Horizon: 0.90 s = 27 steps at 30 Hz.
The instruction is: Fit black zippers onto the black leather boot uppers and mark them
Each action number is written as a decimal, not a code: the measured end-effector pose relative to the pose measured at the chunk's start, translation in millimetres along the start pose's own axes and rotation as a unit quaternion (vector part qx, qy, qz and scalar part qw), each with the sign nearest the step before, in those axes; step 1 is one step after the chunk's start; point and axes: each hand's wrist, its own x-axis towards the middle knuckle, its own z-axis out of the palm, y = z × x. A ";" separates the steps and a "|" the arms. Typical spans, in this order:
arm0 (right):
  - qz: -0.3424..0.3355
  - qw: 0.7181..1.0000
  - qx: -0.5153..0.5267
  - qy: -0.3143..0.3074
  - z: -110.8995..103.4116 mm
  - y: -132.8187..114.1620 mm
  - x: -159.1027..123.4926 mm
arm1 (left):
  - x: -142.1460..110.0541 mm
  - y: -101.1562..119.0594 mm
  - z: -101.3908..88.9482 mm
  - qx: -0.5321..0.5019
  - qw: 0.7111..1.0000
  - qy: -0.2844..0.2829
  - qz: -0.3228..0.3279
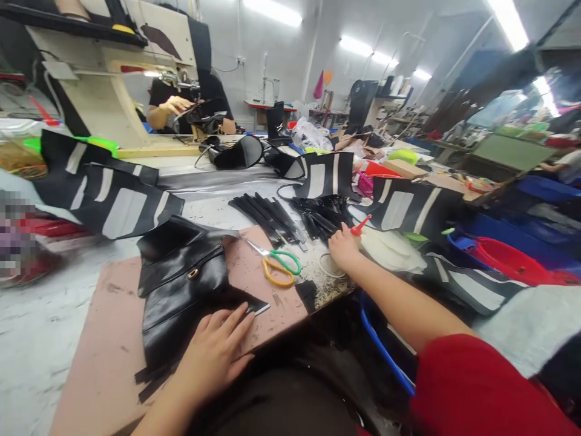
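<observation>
My left hand point(222, 342) lies with its fingers stretched over the lower corner of a black leather boot upper point(181, 284), close to a thin white edge there. The upper has a small gold buckle point(193, 274) and rests on a pinkish board point(113, 321). Further right, my right hand point(345, 248) is curled around a bottle with a red pointed nozzle point(362, 225); the hand hides most of the bottle. A pale ring point(330, 266) lies beside that hand. Between my hands are scissors point(279, 269) with one green and one yellow handle, blades partly open.
Bundles of black strips point(265, 218) lie behind the scissors. Black panels with white patches point(122, 200) stand at left and right. Whitish sheets point(393, 251) sit right of my right hand, near a red basin point(512, 260). Across the table, a person works at a sewing machine point(122, 91).
</observation>
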 end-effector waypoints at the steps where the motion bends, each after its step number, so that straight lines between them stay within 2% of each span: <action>1: -0.013 1.000 0.000 0.006 -3.6 -7.7 -3.3 | -0.3 1.9 -1.4 -0.009 1.000 -0.001 -0.007; 3: -0.061 0.997 0.021 0.039 -11.3 -28.0 -14.9 | -1.0 3.8 -2.7 -0.032 0.999 0.004 -0.015; 5: -0.172 0.977 0.086 0.097 -15.6 -55.4 -30.9 | -1.9 3.1 -1.9 -0.054 0.998 0.015 -0.013; 7: -0.343 0.913 0.164 0.147 -14.1 -86.6 -46.4 | -2.2 0.9 -0.3 -0.076 0.997 0.030 -0.014; 9: -0.466 0.847 0.185 0.174 -8.5 -114.3 -56.8 | -0.8 -0.2 -0.6 -0.095 0.994 0.041 -0.024; 11: -0.511 0.818 0.174 0.196 -2.9 -131.9 -60.6 | 3.0 2.5 -4.6 -0.091 0.995 0.015 -0.039; 13: -0.521 0.810 0.169 0.209 -0.3 -137.4 -59.1 | 8.9 9.7 -11.8 -0.061 0.995 -0.054 -0.051; 14: -0.522 0.807 0.182 0.209 0.0 -136.3 -56.8 | 12.2 14.4 -15.5 -0.039 0.993 -0.102 -0.052; 16: -0.499 0.809 0.233 0.206 0.7 -129.7 -49.8 | 18.7 23.9 -21.1 -0.017 0.989 -0.134 -0.053; 17: -0.457 0.824 0.261 0.208 1.9 -125.5 -45.4 | 21.3 28.1 -22.5 -0.007 0.988 -0.146 -0.055; 19: -0.323 0.880 0.282 0.203 6.9 -118.4 -36.5 | 24.9 34.2 -22.7 0.007 0.986 -0.160 -0.056; 21: -0.187 0.930 0.266 0.171 14.6 -115.1 -29.9 | 26.3 37.8 -20.8 0.015 0.984 -0.166 -0.057; 22: -0.143 0.942 0.263 0.150 18.7 -114.6 -27.7 | 26.5 38.9 -19.4 0.019 0.984 -0.166 -0.058; 24: -0.110 0.943 0.286 0.127 26.1 -113.9 -25.0 | 26.3 40.1 -16.2 0.025 0.985 -0.162 -0.061; 27: -0.115 0.921 0.344 0.145 33.5 -104.4 -21.1 | 25.3 40.2 -11.7 0.031 0.986 -0.151 -0.065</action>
